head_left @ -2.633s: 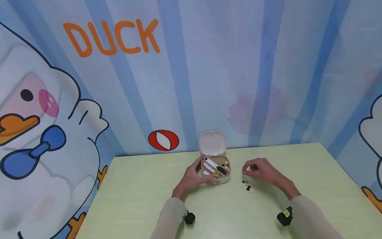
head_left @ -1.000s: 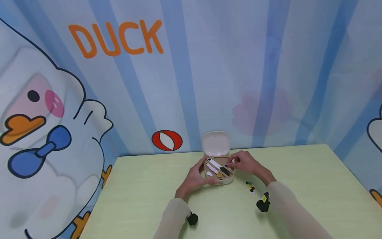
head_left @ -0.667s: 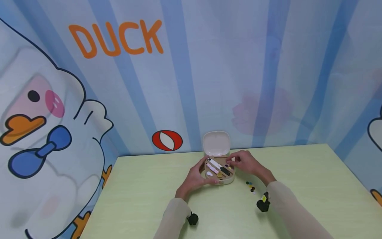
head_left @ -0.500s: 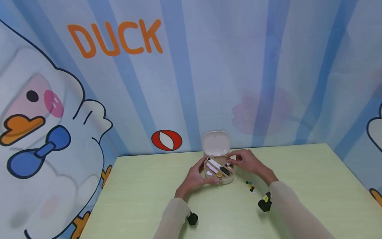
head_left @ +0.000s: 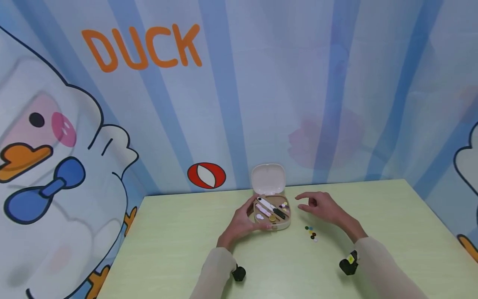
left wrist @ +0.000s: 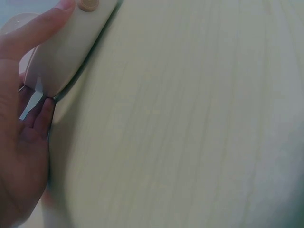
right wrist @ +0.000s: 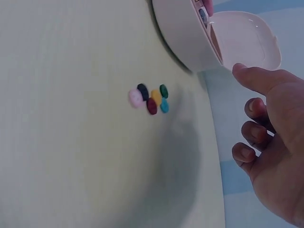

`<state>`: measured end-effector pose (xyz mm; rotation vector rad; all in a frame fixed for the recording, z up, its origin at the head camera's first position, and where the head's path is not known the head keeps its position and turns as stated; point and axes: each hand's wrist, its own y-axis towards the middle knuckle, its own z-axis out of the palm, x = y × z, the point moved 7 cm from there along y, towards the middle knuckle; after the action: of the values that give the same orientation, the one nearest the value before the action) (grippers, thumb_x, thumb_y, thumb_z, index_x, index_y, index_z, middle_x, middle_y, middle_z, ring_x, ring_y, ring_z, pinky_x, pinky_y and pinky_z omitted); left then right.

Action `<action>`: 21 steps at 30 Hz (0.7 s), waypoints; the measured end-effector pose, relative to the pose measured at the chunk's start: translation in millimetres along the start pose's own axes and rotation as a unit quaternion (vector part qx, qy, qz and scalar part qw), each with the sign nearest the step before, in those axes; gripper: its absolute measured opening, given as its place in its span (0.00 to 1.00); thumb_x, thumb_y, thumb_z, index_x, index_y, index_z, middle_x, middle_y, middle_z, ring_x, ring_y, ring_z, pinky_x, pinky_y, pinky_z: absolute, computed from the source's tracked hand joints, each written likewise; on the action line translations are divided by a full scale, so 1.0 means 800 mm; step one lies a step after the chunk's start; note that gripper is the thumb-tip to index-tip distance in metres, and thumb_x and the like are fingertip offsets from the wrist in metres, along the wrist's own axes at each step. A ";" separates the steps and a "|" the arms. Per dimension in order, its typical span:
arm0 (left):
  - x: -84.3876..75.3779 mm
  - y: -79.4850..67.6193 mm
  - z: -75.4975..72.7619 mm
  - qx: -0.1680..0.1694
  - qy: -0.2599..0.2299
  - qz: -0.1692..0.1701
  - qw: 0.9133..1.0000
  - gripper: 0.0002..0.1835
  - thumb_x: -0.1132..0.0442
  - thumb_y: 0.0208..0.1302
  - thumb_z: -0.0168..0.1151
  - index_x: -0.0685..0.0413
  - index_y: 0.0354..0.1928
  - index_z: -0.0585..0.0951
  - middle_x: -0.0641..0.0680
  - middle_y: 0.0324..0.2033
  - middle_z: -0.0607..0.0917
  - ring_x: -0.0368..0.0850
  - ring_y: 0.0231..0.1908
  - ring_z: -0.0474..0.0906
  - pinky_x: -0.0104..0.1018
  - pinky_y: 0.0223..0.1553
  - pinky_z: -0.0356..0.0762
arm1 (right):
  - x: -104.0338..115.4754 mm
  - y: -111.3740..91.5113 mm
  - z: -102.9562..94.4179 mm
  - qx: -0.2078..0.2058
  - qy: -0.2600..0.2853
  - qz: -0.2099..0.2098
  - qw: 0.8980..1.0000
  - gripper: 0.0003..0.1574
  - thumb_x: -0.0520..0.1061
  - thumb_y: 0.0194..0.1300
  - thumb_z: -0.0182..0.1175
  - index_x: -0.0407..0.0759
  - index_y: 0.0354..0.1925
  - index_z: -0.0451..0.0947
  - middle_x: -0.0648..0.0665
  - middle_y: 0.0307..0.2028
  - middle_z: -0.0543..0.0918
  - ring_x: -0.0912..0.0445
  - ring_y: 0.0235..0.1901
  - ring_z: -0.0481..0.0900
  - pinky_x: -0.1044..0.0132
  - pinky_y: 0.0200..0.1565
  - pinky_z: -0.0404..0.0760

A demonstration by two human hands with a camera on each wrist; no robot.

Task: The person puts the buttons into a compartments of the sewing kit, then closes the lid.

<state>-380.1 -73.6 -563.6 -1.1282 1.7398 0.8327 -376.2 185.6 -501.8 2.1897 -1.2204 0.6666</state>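
- Left hand (head_left: 240, 221): grips the box (head_left: 282, 226) on the worktop (head_left: 168, 241), thumb along its front wall.
- Right hand (head_left: 324, 207): thumb and forefinger parted, nothing held, near the box's right side.
- Buttons (right wrist: 156, 97): clustered on the worktop, right of the box; probably light, hard, slippery; best pinched by their rims.
- Box: seemingly light, stiff, smooth; best held by its walls, not the raised lid (head_left: 268, 178).

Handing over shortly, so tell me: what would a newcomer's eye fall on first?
Likely the big cartoon duck at left and the orange DUCK lettering on the backdrop, upper left. Next, the open box near the table's far edge, held by the left hand. Colourful buttons lie to its right in the head view.
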 end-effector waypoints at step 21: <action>0.002 0.001 0.001 -0.004 0.001 -0.006 1.000 0.59 0.51 0.51 0.85 0.38 0.82 0.59 0.49 0.77 0.65 0.51 0.75 0.63 0.46 0.73 0.66 | -0.036 -0.072 0.003 0.030 0.022 0.028 0.999 0.17 0.42 0.70 0.68 0.39 0.56 0.85 0.56 0.20 0.70 0.64 0.20 0.63 0.70 0.23 0.65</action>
<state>-380.8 -73.7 -565.6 -1.1440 1.7324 0.8322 -339.2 226.8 -534.7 2.1835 -1.2590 0.7796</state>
